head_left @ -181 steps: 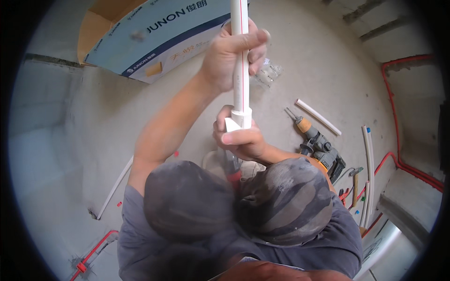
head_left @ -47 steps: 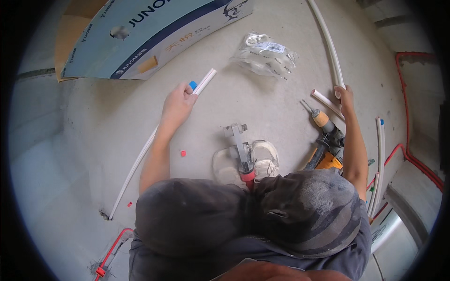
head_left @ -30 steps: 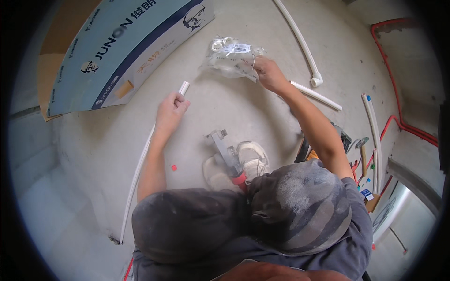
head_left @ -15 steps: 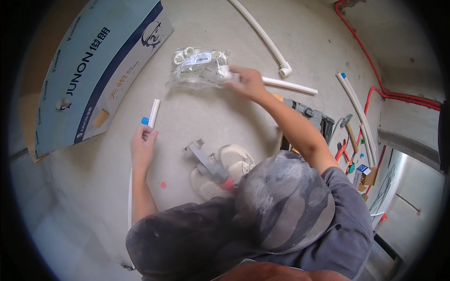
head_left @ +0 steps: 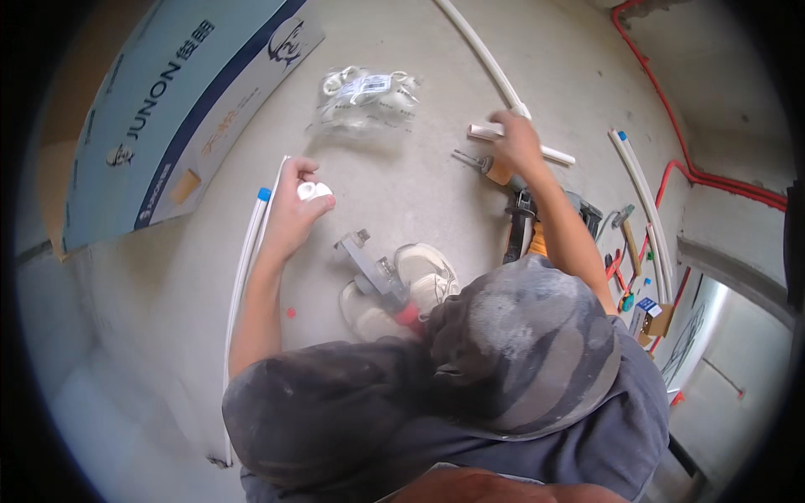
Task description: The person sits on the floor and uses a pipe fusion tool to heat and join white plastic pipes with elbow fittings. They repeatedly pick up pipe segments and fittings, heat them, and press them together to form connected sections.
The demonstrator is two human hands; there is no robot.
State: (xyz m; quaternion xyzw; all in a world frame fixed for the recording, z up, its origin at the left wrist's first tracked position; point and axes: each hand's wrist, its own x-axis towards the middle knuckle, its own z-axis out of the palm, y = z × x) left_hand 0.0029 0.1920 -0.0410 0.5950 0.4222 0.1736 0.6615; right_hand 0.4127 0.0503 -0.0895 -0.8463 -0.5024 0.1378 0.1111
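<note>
My left hand (head_left: 295, 210) is closed round a small white pipe fitting (head_left: 315, 192), with its round openings showing between the fingers. Beside that hand and forearm run long white pipes (head_left: 248, 243), one tipped with a blue cap (head_left: 264, 194). At the right, my right hand (head_left: 515, 144) has its fingers round a short white pipe (head_left: 557, 156), whose near-left end sticks out past them. A clear plastic bag (head_left: 365, 113) of white fittings lies on the floor between the hands, farther off.
A power drill (head_left: 521, 220) lies under my right forearm. A grey tool with a red part (head_left: 375, 281) rests by my shoes (head_left: 426, 272). A large blue carton (head_left: 180, 109) stands at left. A hammer (head_left: 629, 239), red-handled pliers (head_left: 615, 267) and more white pipes (head_left: 644, 197) lie at right.
My right hand has moved right from the plastic bag to the short white pipe. My left hand, earlier on the blue-capped pipe, now holds a white fitting. The view has shifted slightly.
</note>
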